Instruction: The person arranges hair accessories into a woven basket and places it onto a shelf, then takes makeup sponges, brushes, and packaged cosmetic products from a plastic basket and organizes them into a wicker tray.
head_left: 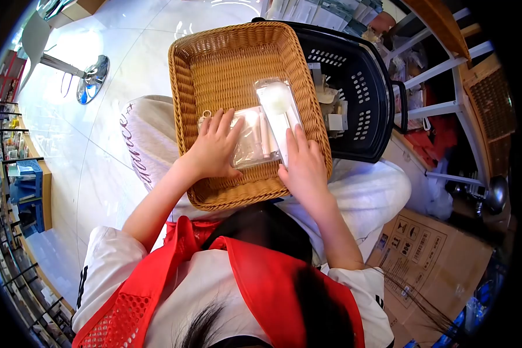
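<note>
A brown wicker basket (214,75) rests on my lap. My left hand (213,145) is inside it, fingers spread, touching a clear plastic packet (254,139) that holds pale pink, slender items. A small ring-shaped piece (207,114) shows beside its fingertips. In my right hand (305,163) is the lower end of a clear-wrapped white package (277,104), with a round, fluffy-looking white head near the top. Its thumb lies along the left side and its fingers across the front. This package overlaps the right part of the pink packet.
A black plastic basket (368,133) with small white boxes (335,120) stands right behind the wicker one. Shelving (446,107) rises at the right, above a cardboard box (429,261). A stool base (95,78) stands on the tiled floor (136,52); stocked racks (14,191) line the left.
</note>
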Demonstrator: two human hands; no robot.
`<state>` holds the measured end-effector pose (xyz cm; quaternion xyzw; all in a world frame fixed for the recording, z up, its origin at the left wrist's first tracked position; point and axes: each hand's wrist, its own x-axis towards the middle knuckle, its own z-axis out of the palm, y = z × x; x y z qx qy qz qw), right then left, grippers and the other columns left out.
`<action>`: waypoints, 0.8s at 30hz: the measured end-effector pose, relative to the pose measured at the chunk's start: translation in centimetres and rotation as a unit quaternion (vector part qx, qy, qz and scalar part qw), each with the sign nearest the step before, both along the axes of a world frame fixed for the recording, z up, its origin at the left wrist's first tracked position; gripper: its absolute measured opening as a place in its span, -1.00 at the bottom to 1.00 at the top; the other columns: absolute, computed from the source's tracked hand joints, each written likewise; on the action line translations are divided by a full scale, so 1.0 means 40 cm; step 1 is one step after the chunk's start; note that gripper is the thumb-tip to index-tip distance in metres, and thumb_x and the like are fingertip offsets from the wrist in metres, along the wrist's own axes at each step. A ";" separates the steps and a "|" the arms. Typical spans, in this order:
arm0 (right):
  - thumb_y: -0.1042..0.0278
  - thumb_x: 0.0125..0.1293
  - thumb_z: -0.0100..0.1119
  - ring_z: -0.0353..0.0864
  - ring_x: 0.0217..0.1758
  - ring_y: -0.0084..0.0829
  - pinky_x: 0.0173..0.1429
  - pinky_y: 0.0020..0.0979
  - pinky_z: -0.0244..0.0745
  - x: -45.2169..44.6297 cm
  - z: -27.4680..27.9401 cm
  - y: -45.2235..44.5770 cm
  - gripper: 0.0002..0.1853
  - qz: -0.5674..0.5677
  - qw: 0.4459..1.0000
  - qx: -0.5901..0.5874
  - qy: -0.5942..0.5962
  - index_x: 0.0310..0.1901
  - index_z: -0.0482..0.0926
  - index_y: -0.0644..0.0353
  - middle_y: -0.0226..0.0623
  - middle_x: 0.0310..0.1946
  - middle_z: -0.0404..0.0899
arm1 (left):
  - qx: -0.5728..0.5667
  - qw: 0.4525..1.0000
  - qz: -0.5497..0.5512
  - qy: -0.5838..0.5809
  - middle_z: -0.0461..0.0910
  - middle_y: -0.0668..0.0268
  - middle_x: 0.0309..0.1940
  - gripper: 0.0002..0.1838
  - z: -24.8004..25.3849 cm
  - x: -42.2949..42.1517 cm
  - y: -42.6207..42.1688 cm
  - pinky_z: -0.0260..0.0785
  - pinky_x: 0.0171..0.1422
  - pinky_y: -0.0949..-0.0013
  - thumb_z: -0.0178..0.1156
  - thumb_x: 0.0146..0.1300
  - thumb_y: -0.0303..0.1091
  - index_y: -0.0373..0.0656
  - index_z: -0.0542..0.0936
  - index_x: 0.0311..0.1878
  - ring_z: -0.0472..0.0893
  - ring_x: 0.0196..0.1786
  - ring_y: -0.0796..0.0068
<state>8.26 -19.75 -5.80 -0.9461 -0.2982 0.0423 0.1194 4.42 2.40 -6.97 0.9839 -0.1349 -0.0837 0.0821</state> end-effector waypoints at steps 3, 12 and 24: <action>0.39 -0.12 0.31 0.40 -0.02 -0.13 0.00 -0.27 0.45 0.006 0.003 0.005 -0.21 0.001 0.999 -0.035 -0.003 0.23 0.24 0.31 -0.07 0.26 0.20 | -0.049 0.999 0.005 0.001 0.11 -0.09 0.27 0.14 0.002 0.004 0.007 -0.07 0.41 -0.01 0.41 -0.33 0.05 -0.32 0.11 0.33 0.12 0.35 -0.06; 0.32 -0.13 0.42 0.41 -0.01 -0.10 0.05 -0.29 0.45 0.014 0.034 -0.005 -0.16 0.000 0.993 -0.089 0.075 0.22 0.23 0.38 0.04 0.23 0.21 | -0.091 0.996 -0.012 0.000 0.18 -0.09 0.19 0.08 0.032 -0.034 0.015 0.00 0.36 -0.04 0.41 -0.34 -0.08 -0.28 0.15 0.31 0.17 0.29 -0.08; 0.03 0.01 0.34 0.50 -0.13 -0.27 -0.28 -0.42 0.56 0.044 0.046 0.041 -0.32 -0.053 0.988 -0.145 0.014 0.05 0.37 0.38 -0.18 -0.15 0.36 | -0.116 0.993 -0.016 0.022 0.15 -0.06 0.21 0.13 0.030 -0.053 -0.004 -0.05 0.38 -0.03 0.44 -0.34 0.11 -0.18 0.15 0.33 0.14 0.29 -0.07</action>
